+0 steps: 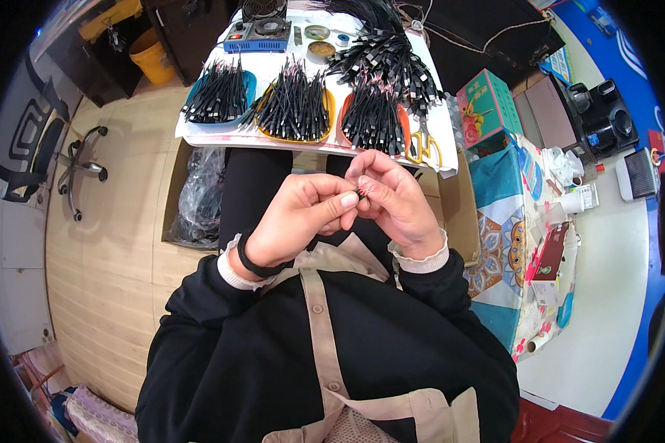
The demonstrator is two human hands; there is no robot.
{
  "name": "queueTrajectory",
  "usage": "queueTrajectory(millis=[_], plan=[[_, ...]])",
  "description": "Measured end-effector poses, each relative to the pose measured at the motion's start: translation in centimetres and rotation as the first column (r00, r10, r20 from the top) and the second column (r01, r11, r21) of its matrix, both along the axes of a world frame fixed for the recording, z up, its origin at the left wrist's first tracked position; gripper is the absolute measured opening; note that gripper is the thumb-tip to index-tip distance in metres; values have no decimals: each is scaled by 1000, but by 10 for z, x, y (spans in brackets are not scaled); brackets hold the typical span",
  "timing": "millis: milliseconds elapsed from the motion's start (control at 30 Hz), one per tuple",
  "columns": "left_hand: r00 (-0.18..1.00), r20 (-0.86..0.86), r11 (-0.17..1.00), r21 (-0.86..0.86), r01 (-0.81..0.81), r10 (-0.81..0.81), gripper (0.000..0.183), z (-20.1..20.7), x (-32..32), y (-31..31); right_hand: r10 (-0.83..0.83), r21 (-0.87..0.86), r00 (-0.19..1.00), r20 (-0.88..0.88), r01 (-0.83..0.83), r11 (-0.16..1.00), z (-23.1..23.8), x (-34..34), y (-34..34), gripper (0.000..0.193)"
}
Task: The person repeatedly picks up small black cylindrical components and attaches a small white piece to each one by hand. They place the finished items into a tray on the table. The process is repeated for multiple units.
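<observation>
Over my lap, just in front of the table edge, my two hands meet at a short black cable (360, 194) with thin reddish wire ends. My left hand (299, 218) pinches it between thumb and fingers. The thumb and fingertips of my right hand (400, 205) close on the wire ends; much of the cable is hidden by the fingers. Beyond them on the white-covered table (236, 140) lie bundles of black cables with metal plugs, in a blue tray (252, 81), a yellow tray (331, 107) and an orange tray (406, 125).
Yellow-handled scissors (424, 148) rest at the table's right corner. Behind the trays stand a blue device with a fan (255, 40), a round tin (320, 52) and a large cable heap (388, 55). Beside me are a green box (488, 107) and a carton with plastic bags (199, 192).
</observation>
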State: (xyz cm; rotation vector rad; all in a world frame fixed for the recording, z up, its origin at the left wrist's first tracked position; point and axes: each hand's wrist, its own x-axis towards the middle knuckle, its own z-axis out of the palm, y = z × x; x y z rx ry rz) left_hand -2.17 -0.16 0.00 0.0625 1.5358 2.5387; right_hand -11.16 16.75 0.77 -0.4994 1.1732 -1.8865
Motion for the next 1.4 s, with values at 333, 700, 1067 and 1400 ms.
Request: queueTrajectory(millis=[333,700,1067,1400], plan=[[997,42,998,1,-63,63,18,-1,3,4,-168,-22,919,-357,172,985,-8,7,-5,17],[995,-4,977,-188,-97,98,17,-1,0,0,34,263,507,-861,386,884,5,7,3,25],[996,79,982,-179,64,-50,16,2,8,-20,8,186,438,-899,365,912,16,-14,34,22],[954,97,949,-112,293,-283,18,7,1,-25,-9,-4,31,-999,158,988,25,-2,20,26]])
